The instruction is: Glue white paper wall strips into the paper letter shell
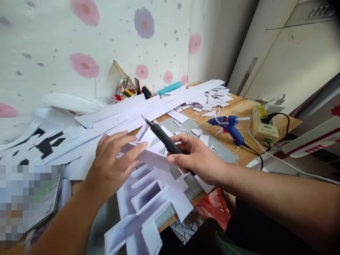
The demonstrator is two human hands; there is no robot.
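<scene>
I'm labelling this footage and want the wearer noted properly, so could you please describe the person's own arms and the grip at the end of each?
Each is a bare human hand: the left grip and right grip show no glove or ring. The left forearm and right forearm are uncovered too, with no sleeve, watch or bracelet in view.

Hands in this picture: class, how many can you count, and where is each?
2. The left hand touches a standing white strip near the centre; the right hand, farther right, grips a black cutter.
</scene>
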